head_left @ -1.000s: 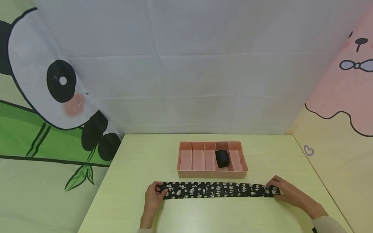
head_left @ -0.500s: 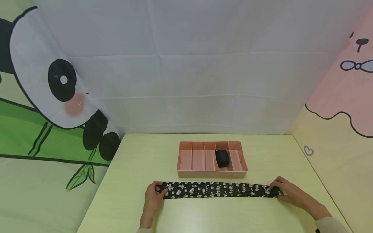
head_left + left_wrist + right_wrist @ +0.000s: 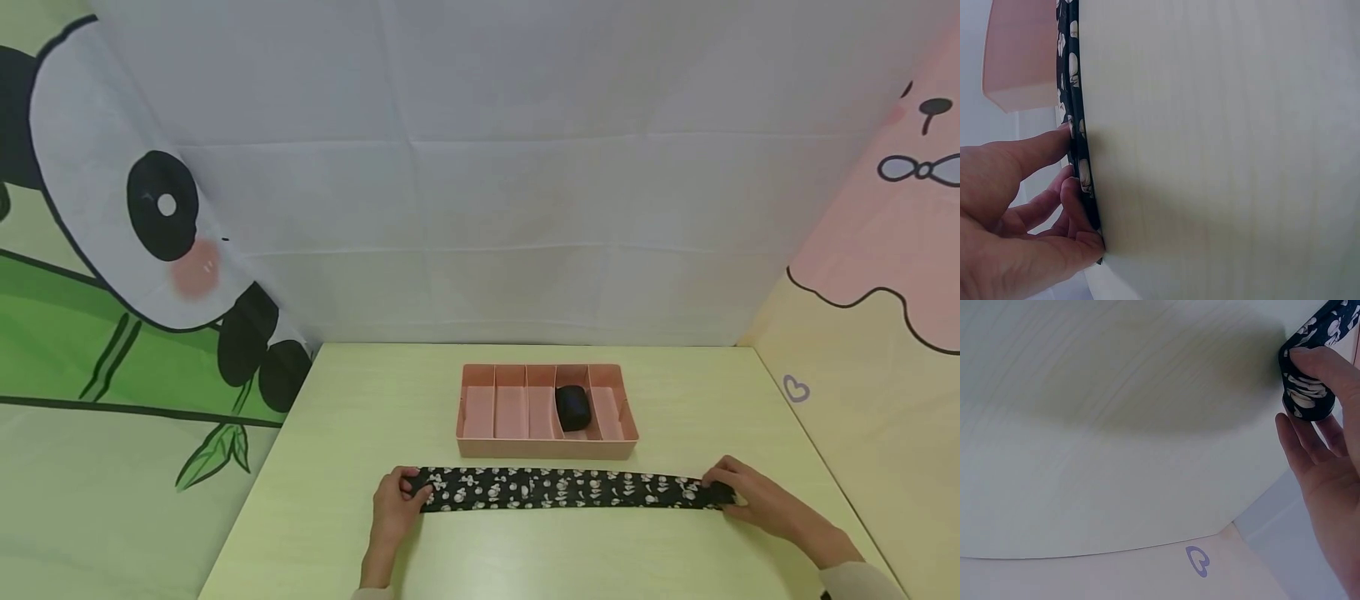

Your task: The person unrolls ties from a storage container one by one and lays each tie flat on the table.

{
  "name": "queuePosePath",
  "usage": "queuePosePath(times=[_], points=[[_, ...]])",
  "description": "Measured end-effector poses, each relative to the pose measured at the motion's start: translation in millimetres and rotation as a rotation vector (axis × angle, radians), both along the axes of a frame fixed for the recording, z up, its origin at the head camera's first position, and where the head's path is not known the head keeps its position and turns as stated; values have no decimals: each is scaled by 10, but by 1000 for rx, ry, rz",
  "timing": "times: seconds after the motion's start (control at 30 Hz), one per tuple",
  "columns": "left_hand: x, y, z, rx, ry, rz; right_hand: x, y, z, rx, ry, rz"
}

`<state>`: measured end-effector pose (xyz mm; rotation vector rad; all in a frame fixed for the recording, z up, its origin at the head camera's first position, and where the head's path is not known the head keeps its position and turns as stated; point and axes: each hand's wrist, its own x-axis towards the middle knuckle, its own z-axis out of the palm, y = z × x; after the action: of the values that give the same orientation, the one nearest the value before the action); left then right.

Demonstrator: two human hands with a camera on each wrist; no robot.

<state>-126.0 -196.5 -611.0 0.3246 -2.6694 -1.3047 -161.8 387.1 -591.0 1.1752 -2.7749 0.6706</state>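
Black fabric strip with white print (image 3: 570,488), long, folded in layers, lying straight across the table (image 3: 585,558) in front of the tray. Left hand (image 3: 395,505): fingers pinching strip's left end. Right hand (image 3: 761,502): thumb and fingers pinching the right end; right wrist view shows that end rounded over in a curl.

Pink rectangular tray (image 3: 547,450), five compartments side by side, sits just beyond the strip, not touching it. Fourth compartment from left holds a rounded black bundle (image 3: 573,408); exact item can't be told.

Vs 1.0 s ago: right hand has moved outward to the right, and the strip's right end now reaches farther that way. Left hand, tray and bundle same place.

Table is pale yellow. Back edge meets a white cloth wall (image 3: 510,208); right edge slants past the right hand, close to the forearm. Wide stretch of table left of left hand, more right of tray; only a narrow gap between strip and tray.
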Motion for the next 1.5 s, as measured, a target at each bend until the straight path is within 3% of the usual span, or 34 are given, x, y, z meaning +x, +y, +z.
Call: queuePosePath(times=[0.43, 0.73, 0.87, 1.5], points=[[-1, 12, -19, 13, -8, 8, 36, 93, -21, 21, -3, -15], [-7, 18, -18, 11, 11, 4, 33, 159, -46, 2, 80, 9], [-3, 16, -8, 6, 16, -1, 41, 190, -41, 23, 48, 0], [2, 20, 4, 11, 7, 1, 43, 357, -86, 54, 65, -13]])
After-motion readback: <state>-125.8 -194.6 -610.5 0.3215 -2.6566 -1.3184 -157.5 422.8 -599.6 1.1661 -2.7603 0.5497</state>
